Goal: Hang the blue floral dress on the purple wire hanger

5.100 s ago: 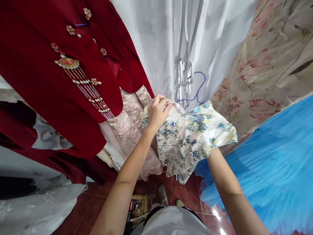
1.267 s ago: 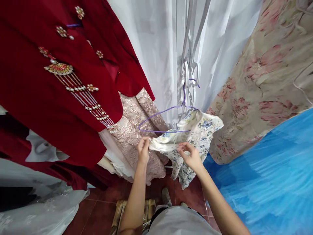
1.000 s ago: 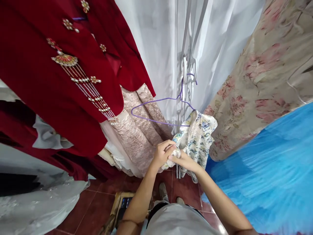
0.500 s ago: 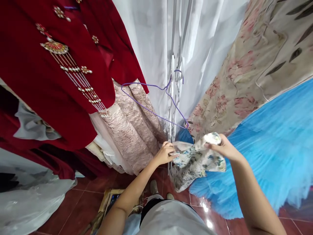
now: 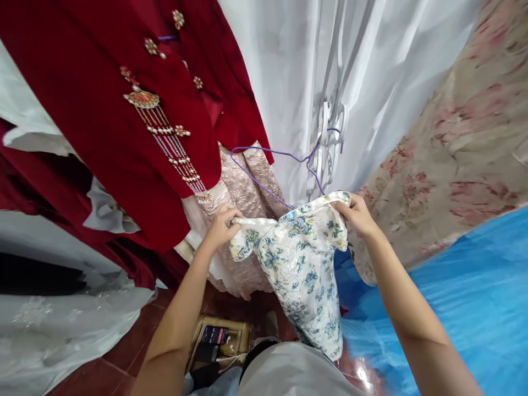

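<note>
A white dress (image 5: 305,264) with a blue and green floral print hangs spread between my two hands, its lower part dropping toward my feet. My left hand (image 5: 225,223) is closed on the shoulder edge of one short sleeve. On the other shoulder, my right hand (image 5: 355,214) pinches the fabric near the neckline. Just behind the dress's top edge hangs a purple wire hanger (image 5: 268,149), its hook on a white rack piece; its right lower part is hidden by the dress.
A red velvet garment (image 5: 165,126) with beaded trim hangs at left, over a pale pink brocade skirt (image 5: 243,187). Beige floral fabric (image 5: 445,148) and blue tulle (image 5: 437,308) hang at right. White curtains (image 5: 284,66) hang behind. A wooden stool (image 5: 239,335) holding a phone (image 5: 214,334) stands below.
The bunched floral dress is now opened out and hangs down full length. My left hand has moved left and up, my right hand slightly up. The view has shifted left.
</note>
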Available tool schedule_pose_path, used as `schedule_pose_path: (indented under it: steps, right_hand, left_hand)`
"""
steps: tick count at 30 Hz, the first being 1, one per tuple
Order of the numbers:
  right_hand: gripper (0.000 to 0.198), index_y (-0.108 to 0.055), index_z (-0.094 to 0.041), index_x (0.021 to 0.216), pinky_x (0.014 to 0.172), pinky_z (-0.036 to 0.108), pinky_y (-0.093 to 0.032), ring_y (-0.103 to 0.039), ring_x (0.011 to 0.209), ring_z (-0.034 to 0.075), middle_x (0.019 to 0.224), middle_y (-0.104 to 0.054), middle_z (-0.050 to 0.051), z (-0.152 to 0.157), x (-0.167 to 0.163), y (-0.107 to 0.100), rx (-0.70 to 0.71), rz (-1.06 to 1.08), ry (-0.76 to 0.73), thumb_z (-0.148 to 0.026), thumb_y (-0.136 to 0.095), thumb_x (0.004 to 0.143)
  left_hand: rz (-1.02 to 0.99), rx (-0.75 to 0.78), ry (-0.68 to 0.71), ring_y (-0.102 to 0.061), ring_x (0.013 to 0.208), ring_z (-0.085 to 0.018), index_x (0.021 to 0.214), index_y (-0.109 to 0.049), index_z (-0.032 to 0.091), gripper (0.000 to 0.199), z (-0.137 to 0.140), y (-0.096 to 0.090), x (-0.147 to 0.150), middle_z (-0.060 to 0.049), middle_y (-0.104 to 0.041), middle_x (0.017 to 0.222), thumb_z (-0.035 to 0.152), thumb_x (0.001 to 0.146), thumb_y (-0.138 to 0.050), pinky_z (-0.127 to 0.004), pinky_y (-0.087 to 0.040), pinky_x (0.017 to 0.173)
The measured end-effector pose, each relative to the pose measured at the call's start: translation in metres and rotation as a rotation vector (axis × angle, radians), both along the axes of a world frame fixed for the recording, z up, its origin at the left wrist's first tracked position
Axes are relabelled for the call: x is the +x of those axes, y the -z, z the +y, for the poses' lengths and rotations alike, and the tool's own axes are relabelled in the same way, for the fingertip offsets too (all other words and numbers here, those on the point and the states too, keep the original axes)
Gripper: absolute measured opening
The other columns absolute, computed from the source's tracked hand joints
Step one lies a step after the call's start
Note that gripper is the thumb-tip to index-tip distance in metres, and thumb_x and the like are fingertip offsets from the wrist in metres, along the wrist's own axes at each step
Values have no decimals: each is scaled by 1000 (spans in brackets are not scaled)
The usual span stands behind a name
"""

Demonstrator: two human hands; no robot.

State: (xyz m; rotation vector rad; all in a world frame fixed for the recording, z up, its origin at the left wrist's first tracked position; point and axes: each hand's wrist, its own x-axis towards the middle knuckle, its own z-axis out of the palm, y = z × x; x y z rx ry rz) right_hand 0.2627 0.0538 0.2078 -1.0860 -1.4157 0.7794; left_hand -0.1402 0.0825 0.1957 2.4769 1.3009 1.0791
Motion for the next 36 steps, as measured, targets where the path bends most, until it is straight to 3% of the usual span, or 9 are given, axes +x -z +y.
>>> schedule_pose_path:
  steps: [4,9,12,15,19,23,29,33,36]
  right_hand:
    - [29,-61,-18,70,52,22,-35,-43,57,11,62,-52,-4,-4,-10,-9,16,15,29,-43,-76,72]
    - [35,-53,-20,64,47,23,-26,-33,50,9,55,-40,-6,-20,-12,-32,-46,-16,30,-45,-75,73]
    - [36,-51,-20,62,45,23,-25,-32,49,9,54,-38,-6,-24,-7,-41,-107,4,61,-45,-76,72]
    - [29,-62,-19,79,49,22,-33,-42,54,11,64,-50,-4,-31,6,-38,-94,0,110,-43,-77,74]
    - [49,-62,-24,116,66,24,-47,-58,81,17,100,-64,3,-52,24,-9,-40,-32,145,-44,-80,75]
    - [33,-64,-19,81,56,23,-38,-49,64,14,73,-56,0,-69,34,14,-93,-94,242,-51,-70,85]
    - [32,-65,-18,72,49,24,-29,-41,55,12,61,-49,-2,-70,20,-32,-23,-48,383,-46,-73,84]
    - [32,-73,-18,90,51,24,-38,-52,60,15,71,-62,1,-87,-20,-51,-132,-36,98,-49,-69,87]
    - [49,-73,-23,120,74,31,-52,-64,87,24,98,-71,5,-119,-62,-26,-159,41,-211,-57,-69,86]
  left_hand:
    - [346,-27,-167,-55,86,-28,96,-65,23,19,44,-45,-9,-5,-54,82,21,81,-53,-41,-45,82]
    - [211,113,-190,-59,94,-29,96,-59,22,24,96,-92,19,-9,-62,91,8,83,-45,-41,-47,85]
    - [37,184,5,-60,102,-26,98,-57,21,22,111,-113,46,-9,-65,101,7,86,-45,-41,-48,94]
    - [-103,88,289,-63,107,-20,113,-54,21,23,108,-115,68,-8,-65,114,15,90,-51,-37,-51,97]
    - [-198,25,372,-64,109,-18,132,-47,22,46,95,-94,78,-10,-58,133,25,89,-62,-36,-53,97]
    - [-106,-37,263,-66,94,-19,107,-65,17,21,85,-78,79,-6,-70,104,29,94,-55,-32,-53,90]
    - [-19,-12,136,-62,81,-18,97,-67,17,22,91,-64,78,-3,-69,86,26,96,-47,-29,-49,80]
    - [-112,-95,37,-64,82,-21,103,-67,15,22,89,-6,83,-7,-69,85,20,93,-48,-33,-50,80]
    - [-322,-269,64,-65,77,-20,104,-67,15,19,54,53,100,-7,-70,86,26,92,-58,-33,-53,73]
